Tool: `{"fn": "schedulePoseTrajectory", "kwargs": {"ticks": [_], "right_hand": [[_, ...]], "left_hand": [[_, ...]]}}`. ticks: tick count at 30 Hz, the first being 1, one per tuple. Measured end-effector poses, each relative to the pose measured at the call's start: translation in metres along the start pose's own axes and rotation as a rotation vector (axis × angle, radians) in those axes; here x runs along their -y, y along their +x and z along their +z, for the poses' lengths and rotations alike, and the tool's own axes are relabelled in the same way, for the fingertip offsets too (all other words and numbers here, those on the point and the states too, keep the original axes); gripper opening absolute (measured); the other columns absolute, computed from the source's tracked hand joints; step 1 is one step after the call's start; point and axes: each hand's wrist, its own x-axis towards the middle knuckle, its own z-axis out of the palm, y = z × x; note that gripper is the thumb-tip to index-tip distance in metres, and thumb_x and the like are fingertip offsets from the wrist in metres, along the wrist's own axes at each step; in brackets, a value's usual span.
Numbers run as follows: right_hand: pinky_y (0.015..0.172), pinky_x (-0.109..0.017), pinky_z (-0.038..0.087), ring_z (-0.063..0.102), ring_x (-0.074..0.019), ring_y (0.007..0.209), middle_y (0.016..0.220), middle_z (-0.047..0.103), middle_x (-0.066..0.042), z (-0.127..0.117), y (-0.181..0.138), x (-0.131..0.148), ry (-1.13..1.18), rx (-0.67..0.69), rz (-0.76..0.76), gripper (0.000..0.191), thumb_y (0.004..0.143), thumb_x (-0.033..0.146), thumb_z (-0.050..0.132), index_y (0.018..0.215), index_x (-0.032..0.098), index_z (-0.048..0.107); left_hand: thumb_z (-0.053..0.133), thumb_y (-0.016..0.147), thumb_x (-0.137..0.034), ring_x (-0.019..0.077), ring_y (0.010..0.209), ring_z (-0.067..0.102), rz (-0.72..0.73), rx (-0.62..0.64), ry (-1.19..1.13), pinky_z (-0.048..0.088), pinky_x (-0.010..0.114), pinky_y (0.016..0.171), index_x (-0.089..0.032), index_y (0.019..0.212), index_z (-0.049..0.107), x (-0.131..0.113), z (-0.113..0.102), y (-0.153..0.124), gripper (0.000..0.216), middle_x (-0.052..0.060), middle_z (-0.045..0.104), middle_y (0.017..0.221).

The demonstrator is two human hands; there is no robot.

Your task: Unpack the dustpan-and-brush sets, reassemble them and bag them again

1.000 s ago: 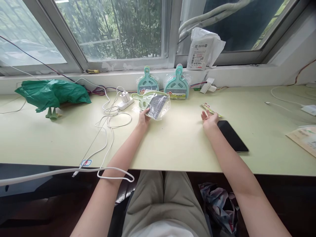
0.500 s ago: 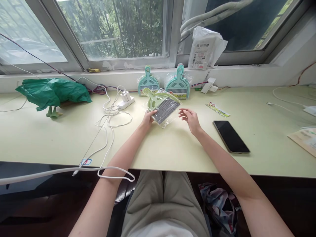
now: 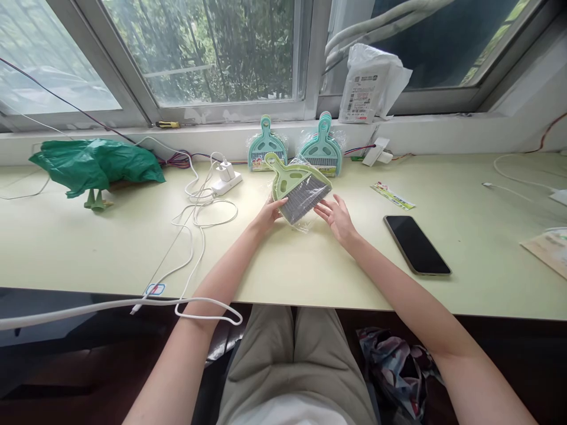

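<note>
A light green mini dustpan and brush set (image 3: 297,184) in a clear plastic bag lies tilted over the middle of the pale green table (image 3: 310,260). My left hand (image 3: 268,213) grips the bag's lower left corner. My right hand (image 3: 337,216) touches the bag's lower right edge with its fingers stretched out. Two teal dustpan sets (image 3: 266,147) (image 3: 323,150) in clear bags stand upright against the window ledge just behind.
A black phone (image 3: 416,244) lies right of my right hand, with a small printed label strip (image 3: 392,196) beyond it. White cables and a charger (image 3: 225,177) spread to the left. A green plastic bag (image 3: 95,164) sits far left. A white parcel (image 3: 370,85) leans on the sill.
My right hand has come from beside the phone across to the bagged set. My left hand has drawn the set nearer and turned its handle up and to the left.
</note>
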Motion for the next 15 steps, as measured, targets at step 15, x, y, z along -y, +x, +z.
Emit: {"fn": "schedulePoseTrajectory", "kwargs": {"ticks": [15], "right_hand": [[0.094,-0.037,0.054,0.068,-0.0179,0.102,0.126,0.06,-0.008,-0.009,0.002,0.001,-0.411,-0.178,-0.46,0.062,0.084,0.026,0.051,0.145,0.033,0.036]], "left_hand": [[0.066,0.081,-0.031,0.0128,0.064,0.065,-0.072,-0.102,0.029,0.056,0.033,0.074,-0.018,0.093,0.066,0.002,-0.003,0.008,0.018,0.001,0.07,0.079]]}}
